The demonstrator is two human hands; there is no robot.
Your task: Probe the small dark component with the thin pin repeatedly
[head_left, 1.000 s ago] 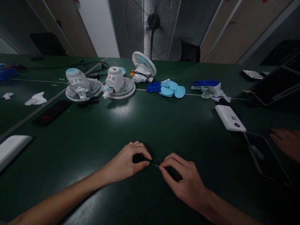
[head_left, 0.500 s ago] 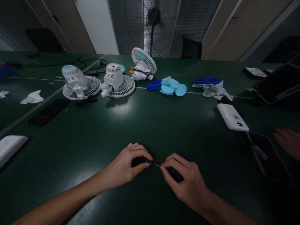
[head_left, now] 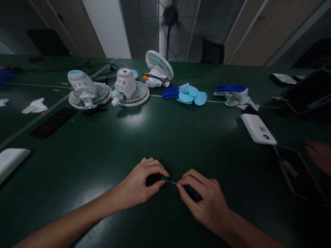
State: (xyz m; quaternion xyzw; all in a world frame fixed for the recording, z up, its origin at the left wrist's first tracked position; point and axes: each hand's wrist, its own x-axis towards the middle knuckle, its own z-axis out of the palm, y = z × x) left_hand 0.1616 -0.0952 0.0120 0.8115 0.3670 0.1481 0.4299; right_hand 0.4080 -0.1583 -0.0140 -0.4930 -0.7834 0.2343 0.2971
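Between my hands, just above or on the dark green table (head_left: 155,137), is a small screwdriver (head_left: 166,179) with a green handle and a thin metal shaft. My left hand (head_left: 144,179) pinches the green handle between thumb and fingertips; most of the handle is hidden by the fingers. My right hand (head_left: 203,193) has its thumb and index finger closed on the far end of the shaft, so the tip is covered. The shaft lies roughly level, pointing right.
Two white fans (head_left: 89,91) (head_left: 129,89) lie face down at the back; another fan (head_left: 158,69) leans behind. Light-blue fan blades (head_left: 191,94) and work gloves (head_left: 231,92) sit along the table seam. A white device (head_left: 258,129) and another person's hand (head_left: 319,155) are at right.
Both hands keep their hold on the screwdriver with hardly any movement. The camera view has shifted very slightly.
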